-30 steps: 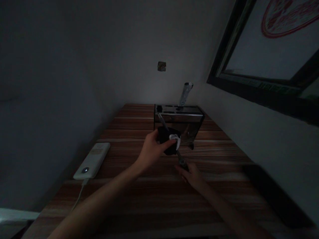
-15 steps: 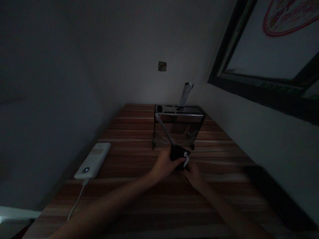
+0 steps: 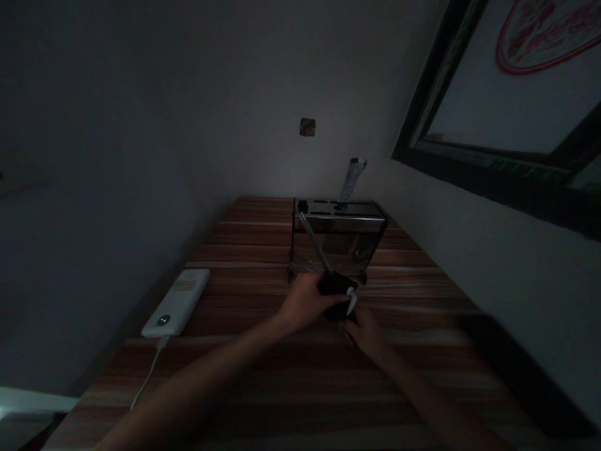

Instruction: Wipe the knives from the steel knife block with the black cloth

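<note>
My left hand [image 3: 305, 300] is closed round a black, roughly square piece [image 3: 331, 291], its thumb lying across the front. A small white strip [image 3: 352, 300] shows on that piece near the thumb tip. From behind it a slim grey rod [image 3: 315, 243] slants up and left toward the rack. My right hand [image 3: 366, 332] is closed at the piece's lower right corner, its fingertips partly hidden. Just beyond stands a knife rack [image 3: 340, 216] with a slotted shiny top and clear sides. A plastic-wrapped handle [image 3: 351, 180] sticks up from it.
A white power bank [image 3: 176, 304] with a cable [image 3: 148, 382] lies on the left of the striped wooden table [image 3: 235, 275]. A long dark object [image 3: 521, 369] lies along the right edge. Walls close in on the left, back and right, with a framed panel [image 3: 507, 138] on the right.
The view has shifted slightly. My hands stay on the black piece, which has moved a little left, and the rod's upper end sits slightly further right.
</note>
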{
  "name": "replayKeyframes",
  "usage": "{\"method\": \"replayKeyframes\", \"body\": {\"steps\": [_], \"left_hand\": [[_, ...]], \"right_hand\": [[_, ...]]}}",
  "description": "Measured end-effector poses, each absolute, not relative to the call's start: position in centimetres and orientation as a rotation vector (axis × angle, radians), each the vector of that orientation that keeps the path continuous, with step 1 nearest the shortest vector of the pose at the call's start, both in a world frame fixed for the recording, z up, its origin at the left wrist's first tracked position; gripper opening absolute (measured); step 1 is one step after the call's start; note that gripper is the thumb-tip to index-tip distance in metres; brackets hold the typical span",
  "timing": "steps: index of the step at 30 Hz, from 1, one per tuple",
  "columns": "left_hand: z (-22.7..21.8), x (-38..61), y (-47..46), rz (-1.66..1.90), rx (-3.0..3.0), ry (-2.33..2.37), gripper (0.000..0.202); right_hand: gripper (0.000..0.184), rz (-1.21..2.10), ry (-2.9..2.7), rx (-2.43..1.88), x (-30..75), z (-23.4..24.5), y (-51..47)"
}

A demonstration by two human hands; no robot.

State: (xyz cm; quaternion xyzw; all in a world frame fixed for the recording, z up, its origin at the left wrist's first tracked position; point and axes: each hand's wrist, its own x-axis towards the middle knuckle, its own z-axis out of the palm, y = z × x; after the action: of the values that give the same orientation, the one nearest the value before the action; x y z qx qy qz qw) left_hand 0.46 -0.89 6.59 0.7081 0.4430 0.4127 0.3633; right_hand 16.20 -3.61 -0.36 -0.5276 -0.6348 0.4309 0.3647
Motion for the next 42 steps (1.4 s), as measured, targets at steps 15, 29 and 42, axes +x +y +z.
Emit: {"method": "replayKeyframes", "body": {"steps": [15, 29, 42], "left_hand": [[14.2, -4.4, 0.1, 1.459, 1.499, 1.126, 0.028], [15.3, -5.3, -0.3, 1.674, 1.392, 1.117, 0.033], [5.9, 1.7, -2.6, 1.082, 1.728, 1.089, 0.029]], "right_hand": [[0.039, 1.133, -1.680, -1.398, 15.7, 0.2, -4.0], [0.040, 1.116, -1.715, -1.390, 15.8, -0.1, -4.1], [0.014, 1.090, -1.612, -1.376, 16.3, -0.5, -4.0]]}}
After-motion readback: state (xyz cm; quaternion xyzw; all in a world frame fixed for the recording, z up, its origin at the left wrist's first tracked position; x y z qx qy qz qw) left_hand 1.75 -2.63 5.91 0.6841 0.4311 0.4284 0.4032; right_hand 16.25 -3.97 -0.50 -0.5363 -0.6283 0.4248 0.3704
